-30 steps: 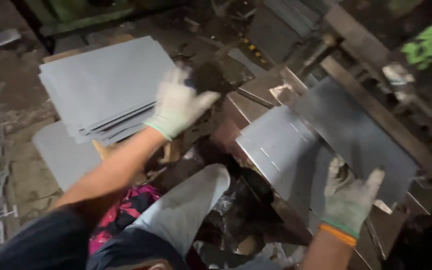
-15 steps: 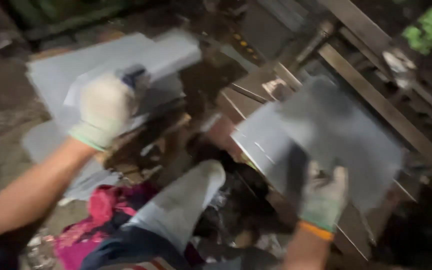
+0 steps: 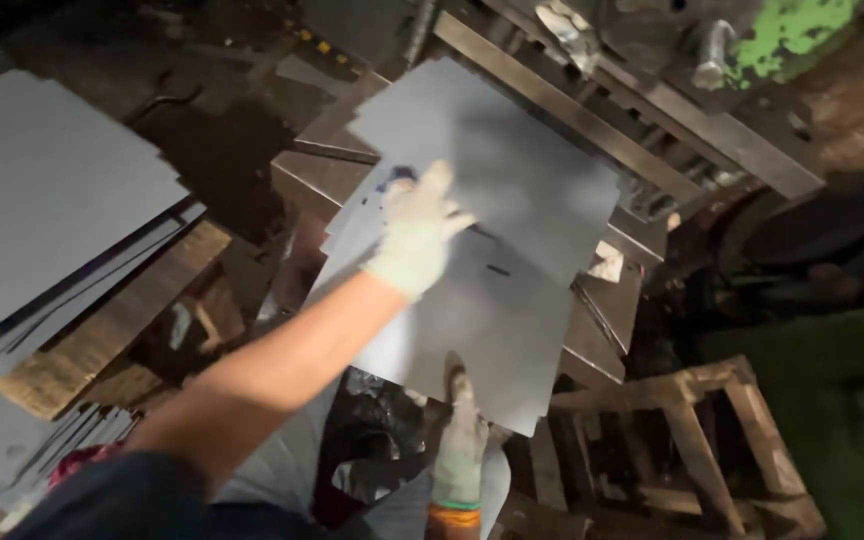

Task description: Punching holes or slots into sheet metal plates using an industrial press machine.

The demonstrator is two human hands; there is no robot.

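Note:
My left hand (image 3: 417, 235), in a pale glove, lies across the near-left edge of a grey metal sheet (image 3: 492, 160) and grips it, fingers spread on top. That sheet rests tilted over a second grey sheet (image 3: 482, 330) on the machine bed. My right hand (image 3: 460, 445), gloved with an orange cuff, pinches the lower sheet's near edge from below. Both sheets lie flat and overlap.
A stack of grey sheets (image 3: 42, 190) sits on a wooden plank (image 3: 122, 320) at the left. A steel machine frame (image 3: 602, 90) with green paint runs along the top right. A wooden stand (image 3: 697, 420) is at the lower right. My legs are below the sheets.
My left hand left the stack at the left and swung right onto the sheets at the machine. The view turned right. My right hand stayed at the lower sheet's near edge.

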